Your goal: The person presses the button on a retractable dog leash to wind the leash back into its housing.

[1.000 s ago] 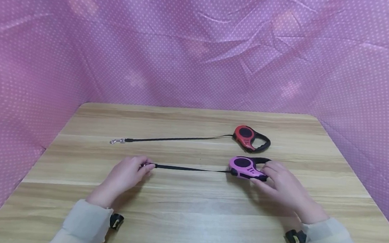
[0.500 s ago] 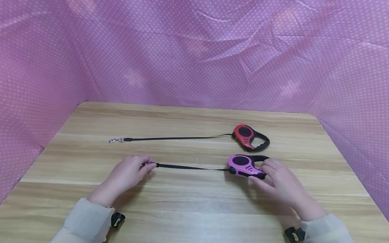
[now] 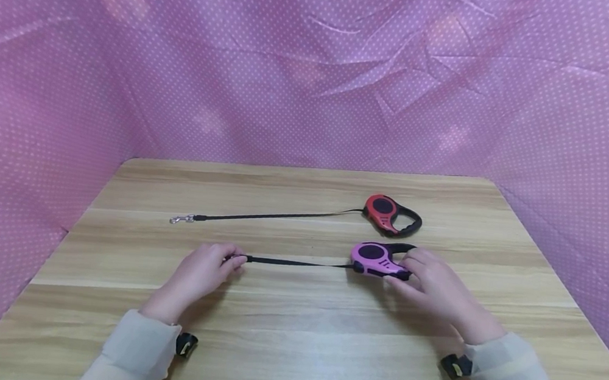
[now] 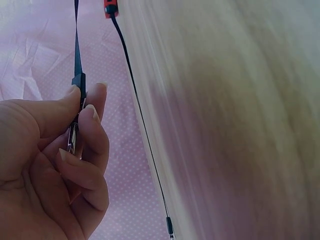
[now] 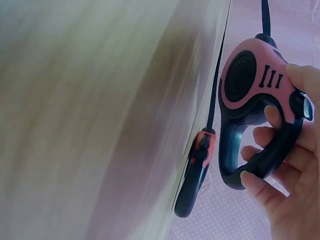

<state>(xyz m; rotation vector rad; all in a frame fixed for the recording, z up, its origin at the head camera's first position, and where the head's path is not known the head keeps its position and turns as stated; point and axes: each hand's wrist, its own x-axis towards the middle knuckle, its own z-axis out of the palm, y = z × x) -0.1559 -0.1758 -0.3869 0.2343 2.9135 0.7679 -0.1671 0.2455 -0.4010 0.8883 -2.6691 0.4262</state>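
Note:
My right hand (image 3: 435,288) grips the black handle of a pink retractable dog leash (image 5: 260,82), its fingertips passing through the handle's loop in the right wrist view. From the case a black strap (image 3: 297,263) runs left, nearly straight. At its far end my left hand (image 3: 199,275) pinches the strap's black end sleeve (image 4: 78,82) between thumb and fingers, and the metal clip (image 4: 73,135) lies partly hidden inside that hand. Farther back on the table rests a red retractable dog leash (image 3: 381,208), its strap laid out to the left and ending in a silver clip (image 3: 182,219).
A light wooden table (image 3: 289,347) lies beneath both hands. Pink dotted cloth (image 3: 314,93) hangs behind the table and along both sides. Small black devices are strapped at the left wrist (image 3: 186,345) and the right wrist (image 3: 456,367).
My right hand has shifted slightly left with the pink leash, so the visible strap between the hands is a little shorter. My left hand has hardly moved; the red leash lies as before.

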